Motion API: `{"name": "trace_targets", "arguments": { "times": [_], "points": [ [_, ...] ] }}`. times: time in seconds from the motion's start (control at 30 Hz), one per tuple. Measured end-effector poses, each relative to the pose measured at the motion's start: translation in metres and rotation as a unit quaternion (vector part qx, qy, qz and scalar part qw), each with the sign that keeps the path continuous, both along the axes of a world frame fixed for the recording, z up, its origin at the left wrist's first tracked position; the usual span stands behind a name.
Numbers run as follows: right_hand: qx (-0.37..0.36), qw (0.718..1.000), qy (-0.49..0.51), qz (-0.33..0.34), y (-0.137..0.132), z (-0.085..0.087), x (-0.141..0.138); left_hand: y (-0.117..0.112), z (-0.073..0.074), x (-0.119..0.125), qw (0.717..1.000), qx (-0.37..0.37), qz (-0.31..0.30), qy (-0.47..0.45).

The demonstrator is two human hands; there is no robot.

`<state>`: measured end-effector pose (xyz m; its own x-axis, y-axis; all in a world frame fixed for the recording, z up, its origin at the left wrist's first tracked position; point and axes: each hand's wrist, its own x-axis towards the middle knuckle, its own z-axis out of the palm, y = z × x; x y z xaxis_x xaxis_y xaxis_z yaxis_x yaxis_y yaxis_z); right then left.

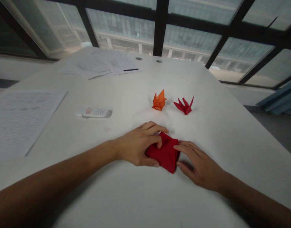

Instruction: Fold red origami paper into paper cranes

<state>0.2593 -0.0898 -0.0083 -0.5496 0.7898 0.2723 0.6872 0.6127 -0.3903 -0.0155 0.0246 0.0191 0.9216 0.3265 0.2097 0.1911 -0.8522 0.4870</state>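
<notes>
Red folded paper [168, 153] lies on the white desk [207, 136] between our two hands, seen from the head camera. It makes a nearly square, layered packet, turned so that one corner points towards us and slightly right. Its longest visible line seems to run from the far corner, by our left fingertips, to that near corner; the left part is covered, so we cannot be sure of the long axis.

Our left hand [138, 144] sits over the left side, fingers spread and bent across the paper, thumb along the near left edge. Our right hand [199, 166] touches the right edge: one fingertip rests on top, the thumb stands apart from it nearer to us, and we cannot tell whether the fingers pinch a layer.

Beyond the packet stand an orange crane [159, 101], with a tall point upward, and, just right of it, a red crane [184, 106] with its points fanned out. Left of them lies a white container [96, 112], its length running sideways. We see a written sheet [24, 120] at far left and loose pages [95, 65] towards the dark-framed window [158, 31].
</notes>
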Motion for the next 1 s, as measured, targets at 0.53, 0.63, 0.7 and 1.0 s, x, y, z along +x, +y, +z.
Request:
{"name": "trace_targets", "arguments": {
  "times": [0.53,0.63,0.7,1.0],
  "points": [
    [0.003,1.000,0.027,-0.010,0.0007,-0.0016,0.0012,0.0018,-0.0010,0.0025,0.998,-0.007,0.006,-0.056],
    [0.008,1.000,0.024,-0.008,0.0012,-0.0001,0.0007,0.0025,-0.0018,0.0019,0.997,-0.019,-0.008,-0.075],
    [0.008,1.000,0.020,-0.005,0.0011,0.0003,0.0007,0.0033,-0.0015,0.0013,0.996,-0.027,-0.010,-0.088],
    [-0.017,0.999,0.029,-0.023,-0.0016,-0.0023,0.0038,0.0061,0.0002,0.0005,0.988,-0.116,0.010,-0.097]
  ]
}}
